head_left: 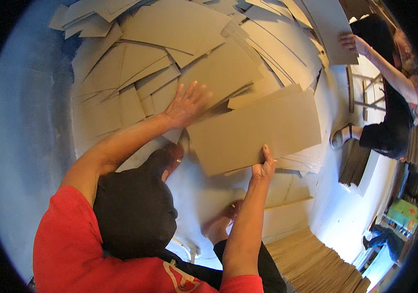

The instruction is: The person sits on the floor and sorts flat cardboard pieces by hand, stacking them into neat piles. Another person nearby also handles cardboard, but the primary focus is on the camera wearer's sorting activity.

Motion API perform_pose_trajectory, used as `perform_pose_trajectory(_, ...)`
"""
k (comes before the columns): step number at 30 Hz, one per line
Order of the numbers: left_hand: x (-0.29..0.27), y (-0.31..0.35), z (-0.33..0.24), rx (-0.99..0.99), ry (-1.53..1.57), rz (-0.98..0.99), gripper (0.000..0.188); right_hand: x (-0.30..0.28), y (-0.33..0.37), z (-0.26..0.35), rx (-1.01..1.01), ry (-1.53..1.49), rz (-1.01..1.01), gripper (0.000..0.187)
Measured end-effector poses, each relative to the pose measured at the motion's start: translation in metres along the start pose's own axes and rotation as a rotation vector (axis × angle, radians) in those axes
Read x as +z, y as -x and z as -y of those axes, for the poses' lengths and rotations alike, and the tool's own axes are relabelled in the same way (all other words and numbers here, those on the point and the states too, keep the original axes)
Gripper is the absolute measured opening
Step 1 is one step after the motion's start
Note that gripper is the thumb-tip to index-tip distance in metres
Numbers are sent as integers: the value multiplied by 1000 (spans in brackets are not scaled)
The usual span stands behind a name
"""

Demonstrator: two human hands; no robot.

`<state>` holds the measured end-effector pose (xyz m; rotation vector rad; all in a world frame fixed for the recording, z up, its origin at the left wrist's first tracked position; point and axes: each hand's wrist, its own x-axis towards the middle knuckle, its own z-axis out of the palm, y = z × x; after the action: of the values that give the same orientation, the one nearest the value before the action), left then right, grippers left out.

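Observation:
My right hand (pixel 264 168) grips the near edge of a brown cardboard sheet (pixel 258 129), its thumb lying on top and its fingers underneath. The sheet is held tilted at the near side of a large heap of loose cardboard sheets (pixel 175 24). To the left, my left hand (pixel 188 103) is spread and slightly blurred, with nothing in it. It is over the heap, beside the far left corner of the held sheet. Whether its fingers touch the cardboard below, I cannot tell.
On the right a co-worker's hand (pixel 355 44) holds another cardboard sheet (pixel 328 29). A neat stack of cardboard (pixel 316 261) stands at my lower right, and a smaller bundle (pixel 354 163) lies near the co-worker's foot. A bluish wall (pixel 28 127) rises at the left.

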<state>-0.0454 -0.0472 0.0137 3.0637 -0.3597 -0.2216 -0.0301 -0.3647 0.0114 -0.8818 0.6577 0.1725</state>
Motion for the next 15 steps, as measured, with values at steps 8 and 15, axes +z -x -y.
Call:
perform_pose_trajectory(8, 9, -2, 97, -227, 127, -459, 91, 7, -15, -25, 96, -80, 63, 15)
perform_pose_trajectory(15, 3, -49, 193, -586, 297, -561, 93, 3, 4, -51, 214, -219, 101, 22)
